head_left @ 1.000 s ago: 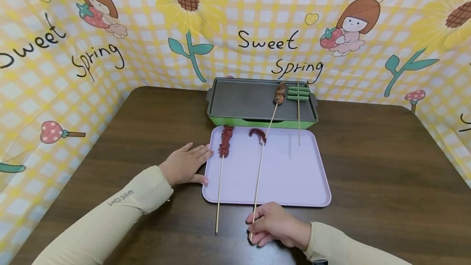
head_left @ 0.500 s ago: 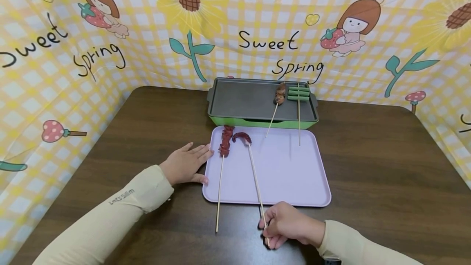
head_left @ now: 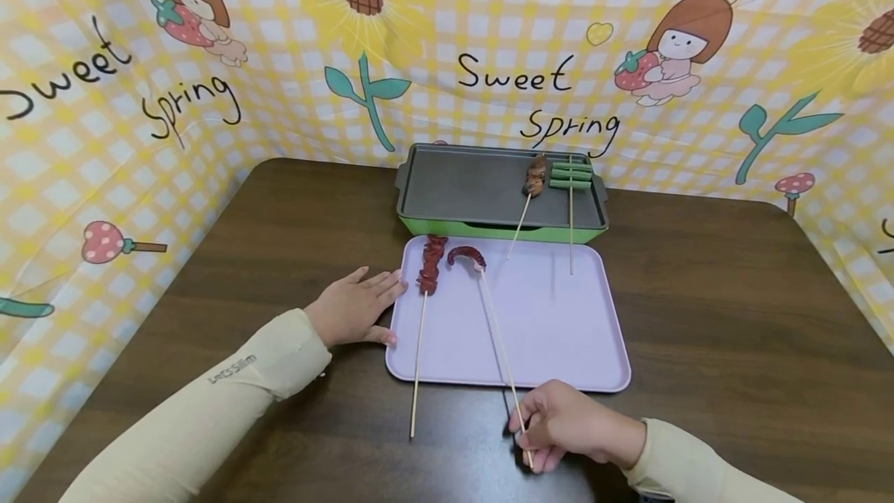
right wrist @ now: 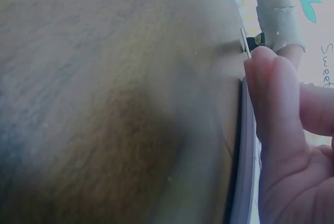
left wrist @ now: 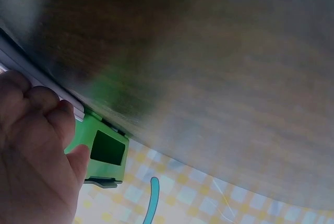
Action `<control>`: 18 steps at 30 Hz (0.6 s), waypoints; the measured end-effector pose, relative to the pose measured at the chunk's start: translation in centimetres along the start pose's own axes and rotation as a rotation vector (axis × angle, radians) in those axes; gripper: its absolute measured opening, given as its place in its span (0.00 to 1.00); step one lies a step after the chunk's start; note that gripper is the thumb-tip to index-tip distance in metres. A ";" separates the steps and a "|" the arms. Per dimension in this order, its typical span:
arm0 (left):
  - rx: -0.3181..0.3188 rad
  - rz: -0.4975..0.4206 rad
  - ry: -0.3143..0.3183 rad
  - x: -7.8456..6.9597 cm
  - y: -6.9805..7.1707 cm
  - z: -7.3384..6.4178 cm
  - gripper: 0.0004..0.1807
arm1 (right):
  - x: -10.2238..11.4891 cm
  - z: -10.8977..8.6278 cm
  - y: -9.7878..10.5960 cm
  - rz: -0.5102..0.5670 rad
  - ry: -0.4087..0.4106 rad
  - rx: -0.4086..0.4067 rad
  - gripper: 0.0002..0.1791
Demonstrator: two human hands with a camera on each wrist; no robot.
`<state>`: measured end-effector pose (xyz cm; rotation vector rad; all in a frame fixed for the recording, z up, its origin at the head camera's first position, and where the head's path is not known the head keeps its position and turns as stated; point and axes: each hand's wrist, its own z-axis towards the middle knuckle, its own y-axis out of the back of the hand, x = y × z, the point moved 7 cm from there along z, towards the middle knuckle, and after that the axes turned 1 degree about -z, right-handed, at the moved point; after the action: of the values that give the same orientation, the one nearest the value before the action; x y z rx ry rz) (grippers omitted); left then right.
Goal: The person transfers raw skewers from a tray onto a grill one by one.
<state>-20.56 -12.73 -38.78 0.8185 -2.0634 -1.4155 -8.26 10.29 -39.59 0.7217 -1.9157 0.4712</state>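
Note:
My right hand [head_left: 571, 425] pinches the lower end of a wooden skewer just in front of the lilac tray [head_left: 566, 332]. At its far end a dark red, curved, ridged piece like a tentacle [head_left: 466, 255] sits over the tray's upper left part. In the right wrist view a short bit of stick [right wrist: 245, 42] pokes out beyond the fingertips. A second skewer of dark red folded meat [head_left: 431, 264] lies along the tray's left side, its stick reaching past the front rim. My left hand [head_left: 353, 307] rests at the tray's left edge, fingers extended.
Behind the tray stands a dark griddle [head_left: 464, 185] on a green base [left wrist: 110, 153]. It bears a brown meat skewer [head_left: 535, 175] and a green vegetable skewer [head_left: 571, 175], whose sticks overhang the tray. A yellow checked cloth [head_left: 433, 76] surrounds the table's far side.
My right hand has moved right with its skewer, whose red tip has swung left, closer to the meat skewer, so the stick now slants the other way. The left hand has stayed put.

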 end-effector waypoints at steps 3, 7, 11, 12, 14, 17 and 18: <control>0.003 -0.001 0.003 0.0 0.1 0.0 0.46 | 0.0 -0.3 0.3 0.005 0.009 0.005 0.05; 0.011 -0.002 0.005 0.1 0.0 0.1 0.47 | 0.2 -0.8 0.4 -0.001 0.028 0.016 0.06; 0.018 -0.006 0.008 0.1 0.0 0.1 0.47 | 0.4 -1.3 0.2 0.014 0.048 0.036 0.06; 0.020 -0.006 0.008 0.1 0.0 0.0 0.47 | 0.4 -1.4 0.2 0.021 0.051 0.041 0.06; 0.025 -0.009 0.009 0.1 0.0 0.0 0.47 | 0.4 -1.5 0.1 0.031 0.056 0.051 0.06; 0.030 -0.009 0.009 0.1 0.0 0.1 0.47 | 0.4 -1.6 0.1 0.037 0.065 0.063 0.06; 0.031 -0.008 0.009 0.1 0.0 0.2 0.47 | 0.4 -1.6 0.1 0.037 0.068 0.068 0.06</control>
<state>-20.75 -12.68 -38.83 0.8450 -2.0821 -1.3846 -7.38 11.20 -38.49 0.7060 -1.8591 0.5789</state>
